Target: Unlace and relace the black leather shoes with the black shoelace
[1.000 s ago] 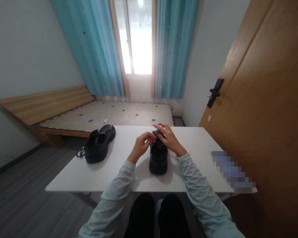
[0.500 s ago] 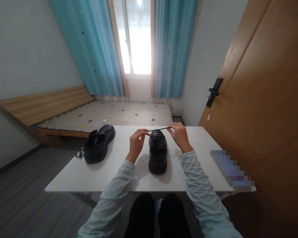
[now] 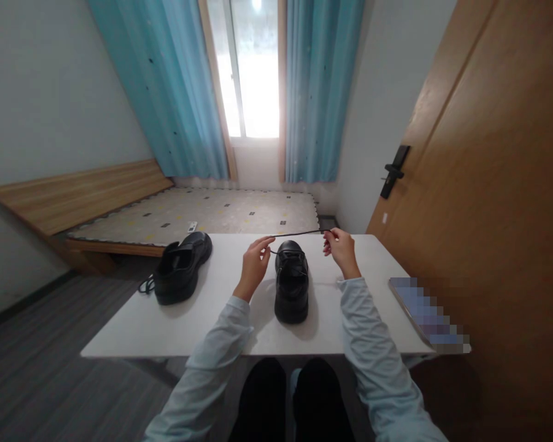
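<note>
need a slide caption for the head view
Left hand and right hand hold a black lace stretched above a shoe on a white table; second shoe at left.

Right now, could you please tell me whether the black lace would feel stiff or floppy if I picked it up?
Probably floppy: the lace looks straight only because the left hand and right hand pinch it taut above the shoe. It is thin, so likely very light, and would probably sag once one end is released.
</note>
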Demonstrator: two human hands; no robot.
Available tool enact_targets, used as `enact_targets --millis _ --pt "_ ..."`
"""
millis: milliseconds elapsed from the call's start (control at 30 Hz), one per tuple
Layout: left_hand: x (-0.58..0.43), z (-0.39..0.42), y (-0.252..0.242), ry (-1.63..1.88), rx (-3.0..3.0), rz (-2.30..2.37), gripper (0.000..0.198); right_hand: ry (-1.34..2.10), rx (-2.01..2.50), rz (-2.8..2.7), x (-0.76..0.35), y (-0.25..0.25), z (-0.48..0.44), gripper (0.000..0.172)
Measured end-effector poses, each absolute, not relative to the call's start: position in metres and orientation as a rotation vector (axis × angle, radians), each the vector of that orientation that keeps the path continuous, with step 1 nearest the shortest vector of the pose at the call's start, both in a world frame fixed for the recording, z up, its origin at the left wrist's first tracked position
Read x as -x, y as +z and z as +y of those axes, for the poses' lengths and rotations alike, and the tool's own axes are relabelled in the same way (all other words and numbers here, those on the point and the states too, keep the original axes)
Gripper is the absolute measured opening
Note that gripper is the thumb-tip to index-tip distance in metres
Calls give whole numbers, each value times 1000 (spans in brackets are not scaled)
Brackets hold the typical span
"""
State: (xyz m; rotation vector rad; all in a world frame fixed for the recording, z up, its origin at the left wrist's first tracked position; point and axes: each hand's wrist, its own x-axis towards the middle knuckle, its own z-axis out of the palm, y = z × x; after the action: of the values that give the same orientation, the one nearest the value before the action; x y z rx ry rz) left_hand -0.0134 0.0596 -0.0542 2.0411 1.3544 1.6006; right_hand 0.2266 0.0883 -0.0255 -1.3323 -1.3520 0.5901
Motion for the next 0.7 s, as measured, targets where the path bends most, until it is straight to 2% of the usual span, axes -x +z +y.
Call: enact_targets --millis 100,200,700 --pt "11 63 -58 1540 -2042 1356 37 906 1125 -1192 -222 -25 87 29" --pt "12 65 -60 1532 -2047 1395 43 1009 1006 -1146 -222 -24 85 31" --pt "17 73 -68 1632 -1954 1356 51 924 986 -1133 -224 -27 87 33"
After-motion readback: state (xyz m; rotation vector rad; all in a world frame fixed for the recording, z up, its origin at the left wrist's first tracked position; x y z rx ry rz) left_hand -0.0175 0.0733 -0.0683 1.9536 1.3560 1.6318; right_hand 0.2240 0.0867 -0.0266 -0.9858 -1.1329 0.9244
